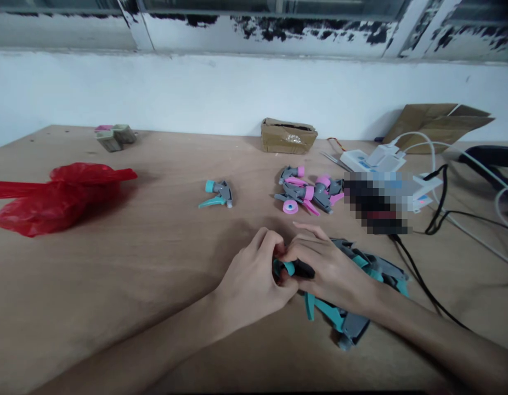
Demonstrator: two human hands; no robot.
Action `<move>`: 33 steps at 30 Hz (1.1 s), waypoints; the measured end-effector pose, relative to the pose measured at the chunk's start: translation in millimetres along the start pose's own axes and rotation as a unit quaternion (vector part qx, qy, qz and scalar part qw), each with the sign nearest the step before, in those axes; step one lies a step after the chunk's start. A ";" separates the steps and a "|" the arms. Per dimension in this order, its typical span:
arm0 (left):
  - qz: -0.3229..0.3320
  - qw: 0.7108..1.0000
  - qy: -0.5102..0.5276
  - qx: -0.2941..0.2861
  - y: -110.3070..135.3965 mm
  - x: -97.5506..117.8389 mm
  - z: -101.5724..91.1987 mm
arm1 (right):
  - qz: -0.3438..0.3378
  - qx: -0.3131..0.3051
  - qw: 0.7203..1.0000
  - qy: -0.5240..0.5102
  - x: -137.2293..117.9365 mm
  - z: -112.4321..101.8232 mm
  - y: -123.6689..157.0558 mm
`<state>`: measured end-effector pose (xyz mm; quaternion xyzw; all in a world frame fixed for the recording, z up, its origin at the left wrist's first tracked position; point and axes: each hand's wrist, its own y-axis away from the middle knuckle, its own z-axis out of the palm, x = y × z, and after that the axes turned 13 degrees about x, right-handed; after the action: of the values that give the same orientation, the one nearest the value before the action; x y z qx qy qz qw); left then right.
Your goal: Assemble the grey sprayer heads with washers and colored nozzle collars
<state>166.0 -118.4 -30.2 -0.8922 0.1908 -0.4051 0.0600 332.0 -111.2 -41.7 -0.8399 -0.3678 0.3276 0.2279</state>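
Both my left hand (254, 277) and my right hand (328, 263) are closed around one grey and teal spray trigger head (293, 269), held just above the table. Fingers cover most of it; a teal part and a dark end show between them. Beneath and beside my right hand lies a pile of grey and teal spray trigger heads (355, 326). Farther off, a single teal and grey spray trigger head (219, 193) lies on its side. Right of that is a cluster of grey and pink spray trigger heads (297, 192), with a loose pink cap (291, 207) at its front.
A red plastic bag (68, 197) lies on the left. Small greenish blocks (116, 137) and a cardboard box (287, 136) stand near the wall. At right are a white power strip (356, 162), cables (414, 280), a blurred dark object (375, 203) and folded cardboard (435, 126).
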 end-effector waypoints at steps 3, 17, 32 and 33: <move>-0.008 1.000 -0.022 0.013 0.9 1.4 0.3 | 0.000 -0.005 1.000 0.007 -0.4 -0.5 0.0; 0.094 0.968 -0.201 0.119 6.7 -1.7 1.1 | -0.002 0.046 0.987 0.156 -4.7 3.4 1.2; 0.019 0.977 -0.145 0.155 -8.2 -15.6 -14.5 | 0.060 0.116 0.979 0.159 0.4 -0.4 5.3; -0.006 0.978 -0.131 0.164 -12.2 -19.6 -18.8 | 0.068 0.129 0.977 0.158 2.2 -1.5 5.8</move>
<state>143.8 -98.7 -28.2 -0.9167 0.1074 -0.3105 0.2275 337.0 -113.4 -45.2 -0.8676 -0.2243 0.2503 0.3664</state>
